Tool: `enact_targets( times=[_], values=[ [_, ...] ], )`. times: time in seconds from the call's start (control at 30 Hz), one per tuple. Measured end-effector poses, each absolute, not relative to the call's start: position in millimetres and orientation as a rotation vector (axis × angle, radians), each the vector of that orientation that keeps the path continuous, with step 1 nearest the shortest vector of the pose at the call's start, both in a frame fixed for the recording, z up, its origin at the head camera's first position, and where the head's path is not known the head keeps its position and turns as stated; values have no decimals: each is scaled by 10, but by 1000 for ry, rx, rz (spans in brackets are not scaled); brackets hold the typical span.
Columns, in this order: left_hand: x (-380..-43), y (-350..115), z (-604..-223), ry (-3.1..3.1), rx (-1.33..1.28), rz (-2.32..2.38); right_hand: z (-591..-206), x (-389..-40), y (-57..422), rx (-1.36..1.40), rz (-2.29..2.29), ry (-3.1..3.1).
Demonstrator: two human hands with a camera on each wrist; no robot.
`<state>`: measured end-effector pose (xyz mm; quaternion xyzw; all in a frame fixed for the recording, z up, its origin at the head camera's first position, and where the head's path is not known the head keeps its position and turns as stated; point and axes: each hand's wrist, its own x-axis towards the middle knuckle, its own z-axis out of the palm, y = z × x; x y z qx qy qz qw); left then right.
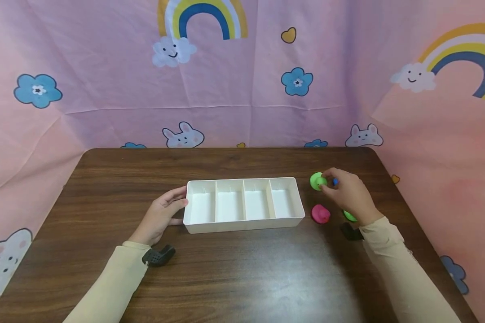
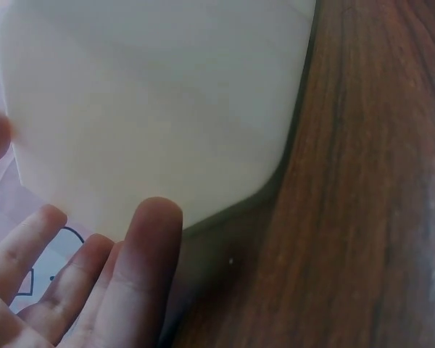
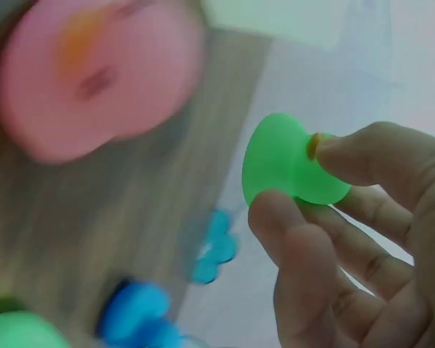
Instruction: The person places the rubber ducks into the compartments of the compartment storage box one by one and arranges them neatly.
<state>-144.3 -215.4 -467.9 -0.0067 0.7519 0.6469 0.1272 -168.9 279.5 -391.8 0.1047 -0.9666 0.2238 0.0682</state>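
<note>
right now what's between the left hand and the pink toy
Head view: a white four-compartment tray separates the left hand from the pink toy.

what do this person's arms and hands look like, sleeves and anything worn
Both arms wear long, plain cream-beige fabric sleeves reaching the wrists; the right one is wrinkled near its cuff. A small black device sits at each wrist, by the left hand and the right hand. Both hands are bare, with no gloves or rings visible. No cables show.
</note>
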Motion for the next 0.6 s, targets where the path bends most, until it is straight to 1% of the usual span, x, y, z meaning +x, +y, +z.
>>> enact_targets(
  times=[0.33, 0.6],
  values=[
    [-1441, -2157, -4678, 2188, -23, 1879, -3634, -1678, 2245, 459, 789, -2813],
    [-1460, -2160, -4711, 2198, -25, 1870, -3452, -1655, 1691, 605, 846, -2783]
  ],
)
